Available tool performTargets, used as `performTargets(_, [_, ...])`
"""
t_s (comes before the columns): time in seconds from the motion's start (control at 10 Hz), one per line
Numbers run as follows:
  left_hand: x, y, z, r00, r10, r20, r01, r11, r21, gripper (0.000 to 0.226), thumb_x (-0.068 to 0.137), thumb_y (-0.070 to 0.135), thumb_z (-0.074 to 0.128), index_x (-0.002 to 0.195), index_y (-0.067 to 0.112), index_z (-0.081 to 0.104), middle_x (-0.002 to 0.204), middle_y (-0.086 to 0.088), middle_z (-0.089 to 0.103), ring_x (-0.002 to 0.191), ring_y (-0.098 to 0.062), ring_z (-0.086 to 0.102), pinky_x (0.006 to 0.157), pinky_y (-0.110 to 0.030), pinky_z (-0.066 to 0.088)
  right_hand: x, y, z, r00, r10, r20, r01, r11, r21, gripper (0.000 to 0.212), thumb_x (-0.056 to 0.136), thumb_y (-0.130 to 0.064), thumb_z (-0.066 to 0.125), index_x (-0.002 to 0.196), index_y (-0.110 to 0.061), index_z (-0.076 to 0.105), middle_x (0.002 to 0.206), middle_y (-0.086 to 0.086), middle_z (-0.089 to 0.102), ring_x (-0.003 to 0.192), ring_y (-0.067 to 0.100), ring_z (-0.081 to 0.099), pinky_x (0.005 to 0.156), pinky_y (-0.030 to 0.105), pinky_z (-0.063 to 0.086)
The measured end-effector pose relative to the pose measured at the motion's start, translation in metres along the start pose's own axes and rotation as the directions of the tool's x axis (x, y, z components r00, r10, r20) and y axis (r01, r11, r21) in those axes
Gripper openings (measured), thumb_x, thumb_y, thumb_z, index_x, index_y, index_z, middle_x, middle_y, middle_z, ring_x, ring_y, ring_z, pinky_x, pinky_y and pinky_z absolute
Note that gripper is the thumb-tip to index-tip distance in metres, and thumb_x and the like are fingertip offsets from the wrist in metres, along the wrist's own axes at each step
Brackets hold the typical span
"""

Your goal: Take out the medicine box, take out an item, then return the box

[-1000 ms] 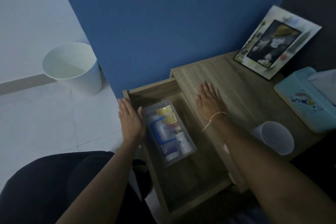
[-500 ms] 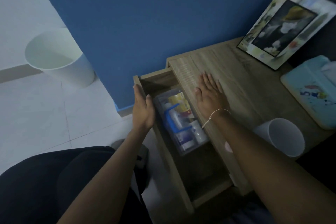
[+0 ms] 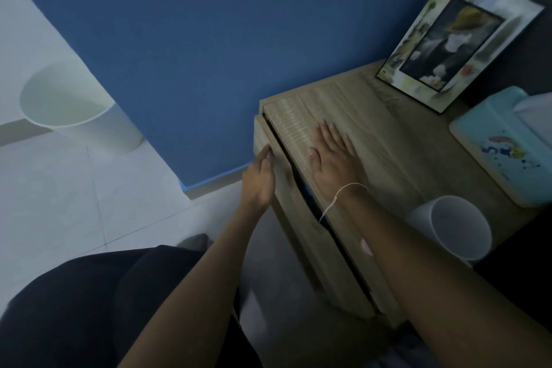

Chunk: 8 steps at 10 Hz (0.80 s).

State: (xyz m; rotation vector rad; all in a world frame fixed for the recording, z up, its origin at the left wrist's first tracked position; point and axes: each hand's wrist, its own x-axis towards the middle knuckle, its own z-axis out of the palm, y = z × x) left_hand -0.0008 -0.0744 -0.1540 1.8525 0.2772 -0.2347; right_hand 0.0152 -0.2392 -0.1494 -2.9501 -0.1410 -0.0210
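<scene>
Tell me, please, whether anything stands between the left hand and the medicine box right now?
Yes: the drawer front, nearly shut, stands between them. The left hand presses flat on its outer face, and only a blue sliver shows through the narrow gap below the cabinet top.

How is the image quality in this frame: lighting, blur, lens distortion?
Head view: dim and underexposed, with a bluish cast, no glare; wide-angle lens bows the blue wall and cabinet top edges; picture frame and white bin look soft and smeared; left hand on the drawer front is slightly blurred, right hand sharper.
</scene>
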Motion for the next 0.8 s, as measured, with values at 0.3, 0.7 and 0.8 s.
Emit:
performTargets(0.3, [0.002, 0.001, 0.015, 0.994, 0.038, 0.102, -0.041, 0.999, 0.027, 0.048, 0.098, 0.016, 0.026, 0.144, 0.018, 0.038, 0.151, -0.007, 0.040, 0.138, -0.022, 0.036, 0.111, -0.029, 0.027, 0.002, 0.000, 0.000, 1.000, 0.008, 0.008, -0.008, 1.000, 0.000, 0.055, 0.101, -0.034, 0.018, 0.152, -0.013, 0.012, 0.161, 0.001, 0.012, 0.149, 0.013, 0.001, 0.122, 0.037, 0.001])
performTargets(0.7, [-0.041, -0.004, -0.023, 0.965, 0.089, 0.246, -0.198, 0.864, 0.462, 0.053, 0.102, 0.021, 0.026, 0.149, 0.001, 0.011, 0.159, -0.017, 0.011, 0.148, -0.026, 0.007, 0.121, -0.036, 0.005, 0.004, -0.013, -0.027, 0.977, 0.035, 0.212, -0.037, 0.999, 0.001, 0.055, 0.102, -0.029, 0.021, 0.151, -0.007, 0.009, 0.162, 0.009, 0.008, 0.149, 0.022, 0.003, 0.121, 0.041, 0.003])
performTargets(0.8, [-0.050, 0.015, -0.059, 0.967, 0.155, 0.201, -0.240, 0.814, 0.529, 0.055, 0.102, 0.023, 0.026, 0.149, 0.002, 0.009, 0.160, -0.016, 0.007, 0.149, -0.026, 0.005, 0.121, -0.038, 0.002, 0.009, -0.028, -0.045, 0.971, 0.023, 0.238, -0.022, 1.000, -0.004, 0.054, 0.102, -0.028, 0.022, 0.148, -0.002, 0.015, 0.160, 0.014, 0.015, 0.149, 0.025, 0.007, 0.119, 0.042, 0.005])
